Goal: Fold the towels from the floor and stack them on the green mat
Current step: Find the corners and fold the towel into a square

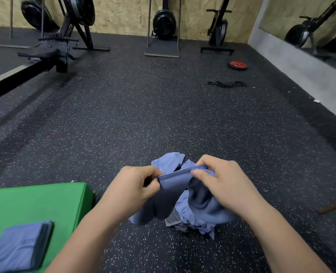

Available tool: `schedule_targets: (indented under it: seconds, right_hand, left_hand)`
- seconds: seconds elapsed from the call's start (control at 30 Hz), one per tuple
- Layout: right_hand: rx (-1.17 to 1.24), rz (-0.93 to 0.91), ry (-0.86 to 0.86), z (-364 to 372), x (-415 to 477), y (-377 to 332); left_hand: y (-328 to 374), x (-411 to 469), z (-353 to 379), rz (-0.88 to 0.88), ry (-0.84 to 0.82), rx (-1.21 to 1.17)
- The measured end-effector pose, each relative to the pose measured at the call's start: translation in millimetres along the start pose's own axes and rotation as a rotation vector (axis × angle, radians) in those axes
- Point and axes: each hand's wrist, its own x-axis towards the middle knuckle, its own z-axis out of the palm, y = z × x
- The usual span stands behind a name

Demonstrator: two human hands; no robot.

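My left hand [132, 185] and my right hand [220, 181] both pinch the top hem of a blue towel [175, 180], held up in front of me with its body hanging down. Beneath it a crumpled heap of blue towels [190, 219] lies on the black speckled floor. The green mat [45, 201] lies at the lower left. A neat stack of folded blue towels [19, 247] rests on its near part.
Rowing machine [45, 54] reaches in from the left. More exercise machines [164, 22] stand along the far wall. A red weight plate [238, 65] and black bands [227, 84] lie at the right. A grey wall with a mirror runs along the right side.
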Motion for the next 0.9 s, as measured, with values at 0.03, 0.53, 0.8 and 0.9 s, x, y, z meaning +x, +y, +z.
schedule_targets:
  seconds: [0.03,0.53,0.8,0.9]
  right_hand:
    - [-0.005,0.011,0.029,-2,0,0]
    - [0.047,0.112,0.354,-25,-1,3]
    - [0.083,0.142,0.41,-29,-1,6]
    - [0.082,0.153,0.423,-30,-2,6]
  left_hand:
    - [-1,0,-2,-0.011,0.009,0.011]
    - [-6,-3,-22,-0.029,-0.015,-0.111]
    - [-12,-3,-17,-0.09,-0.162,-0.07]
    - [-7,-3,-15,-0.085,-0.174,-0.057]
